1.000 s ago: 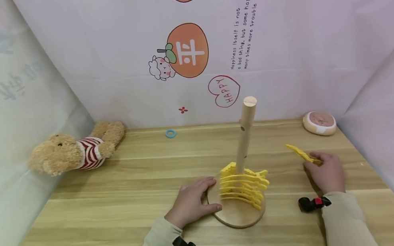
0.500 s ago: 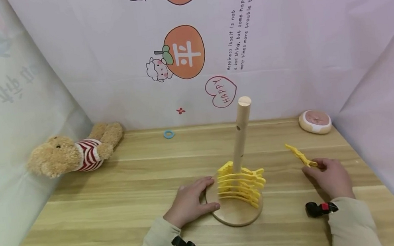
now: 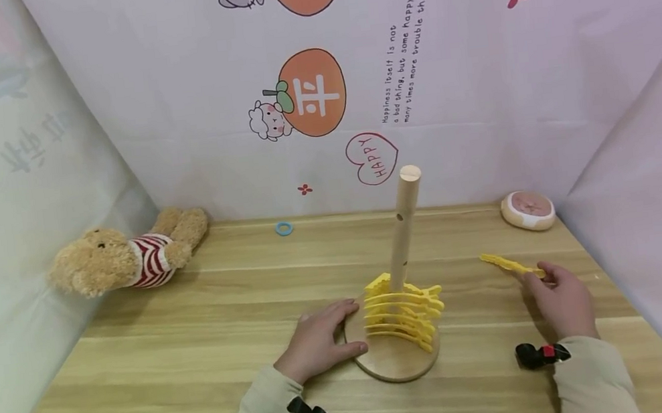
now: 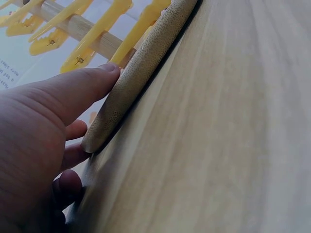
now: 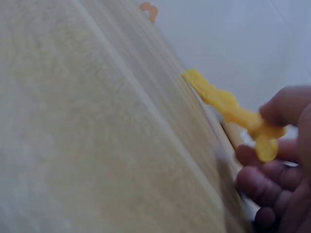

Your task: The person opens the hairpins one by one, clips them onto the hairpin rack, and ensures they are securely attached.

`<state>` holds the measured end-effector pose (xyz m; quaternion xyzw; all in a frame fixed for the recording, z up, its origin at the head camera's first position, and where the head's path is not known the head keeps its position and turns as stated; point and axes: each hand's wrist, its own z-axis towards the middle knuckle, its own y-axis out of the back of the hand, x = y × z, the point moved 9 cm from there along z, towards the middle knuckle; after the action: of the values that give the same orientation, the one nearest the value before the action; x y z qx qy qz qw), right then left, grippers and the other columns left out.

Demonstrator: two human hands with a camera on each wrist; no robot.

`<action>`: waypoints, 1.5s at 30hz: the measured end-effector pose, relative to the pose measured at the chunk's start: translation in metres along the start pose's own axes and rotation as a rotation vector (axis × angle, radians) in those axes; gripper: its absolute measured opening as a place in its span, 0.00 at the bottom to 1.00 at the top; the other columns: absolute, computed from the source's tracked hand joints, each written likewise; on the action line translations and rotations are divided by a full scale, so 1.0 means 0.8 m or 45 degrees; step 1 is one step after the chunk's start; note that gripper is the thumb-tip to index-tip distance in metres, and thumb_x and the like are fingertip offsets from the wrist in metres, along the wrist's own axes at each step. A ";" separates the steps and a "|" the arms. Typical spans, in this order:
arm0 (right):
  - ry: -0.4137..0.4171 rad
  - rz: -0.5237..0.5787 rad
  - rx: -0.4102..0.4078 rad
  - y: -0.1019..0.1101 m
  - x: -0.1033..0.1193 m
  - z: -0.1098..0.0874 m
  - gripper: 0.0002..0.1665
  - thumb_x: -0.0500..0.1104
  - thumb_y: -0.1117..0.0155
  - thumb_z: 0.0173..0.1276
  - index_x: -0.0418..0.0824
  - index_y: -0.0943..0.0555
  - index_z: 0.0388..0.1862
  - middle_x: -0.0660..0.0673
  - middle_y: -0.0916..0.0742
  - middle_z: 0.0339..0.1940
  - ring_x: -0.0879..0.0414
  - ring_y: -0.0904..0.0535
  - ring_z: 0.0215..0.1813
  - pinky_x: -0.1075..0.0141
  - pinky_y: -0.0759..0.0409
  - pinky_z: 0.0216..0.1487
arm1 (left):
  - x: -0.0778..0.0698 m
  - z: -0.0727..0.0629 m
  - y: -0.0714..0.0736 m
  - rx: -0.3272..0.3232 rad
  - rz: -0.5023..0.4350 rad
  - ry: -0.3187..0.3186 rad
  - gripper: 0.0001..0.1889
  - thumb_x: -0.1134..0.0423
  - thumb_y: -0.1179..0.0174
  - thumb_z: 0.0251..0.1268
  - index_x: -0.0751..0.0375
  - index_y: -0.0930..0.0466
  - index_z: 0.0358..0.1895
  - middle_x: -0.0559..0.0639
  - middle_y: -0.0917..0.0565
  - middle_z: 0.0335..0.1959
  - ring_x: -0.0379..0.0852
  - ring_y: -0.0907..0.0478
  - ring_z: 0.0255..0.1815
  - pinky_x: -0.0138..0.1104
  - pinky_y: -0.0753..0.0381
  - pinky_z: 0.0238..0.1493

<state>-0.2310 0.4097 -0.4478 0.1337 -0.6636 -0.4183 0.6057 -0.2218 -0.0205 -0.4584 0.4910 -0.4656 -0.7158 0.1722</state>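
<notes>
A round wooden base [image 3: 397,364] carries an upright wooden pole [image 3: 406,225], with several curved yellow plastic pieces [image 3: 399,314] stacked around its lower part. My left hand [image 3: 319,339] holds the base by its left edge. In the left wrist view, the thumb [image 4: 92,85] lies against the rim [image 4: 141,73], and the other fingers are partly hidden beyond it. Over the table to the right, my right hand [image 3: 561,300] pinches a loose yellow plastic piece [image 3: 509,264] with a knobbed end [image 5: 266,145]; its thin far end points left and away.
On the wooden table [image 3: 201,355], a teddy bear [image 3: 130,258] in a striped top lies at the back left. A small blue ring [image 3: 283,228] lies near the back edge, and a round cream-and-pink object [image 3: 528,210] sits at the back right. White printed sheets [image 3: 463,85] enclose the table.
My right hand has shifted a little right and nearer, and the yellow piece in it has turned to lie more sideways. The left hand stays on the base.
</notes>
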 end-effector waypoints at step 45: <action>0.626 1.639 -0.458 0.124 0.191 -0.092 0.18 0.15 0.34 0.55 0.15 0.22 0.47 0.38 0.13 0.32 0.56 0.21 0.29 0.75 0.23 0.27 | 0.000 0.002 -0.001 -0.012 -0.018 -0.018 0.37 0.37 0.35 0.62 0.49 0.29 0.72 0.43 0.29 0.73 0.49 0.29 0.70 0.49 0.35 0.60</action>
<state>-0.1657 0.3374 -0.2770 -0.2964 -0.3755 -0.0383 0.8773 -0.2230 -0.0196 -0.4593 0.4885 -0.4600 -0.7227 0.1660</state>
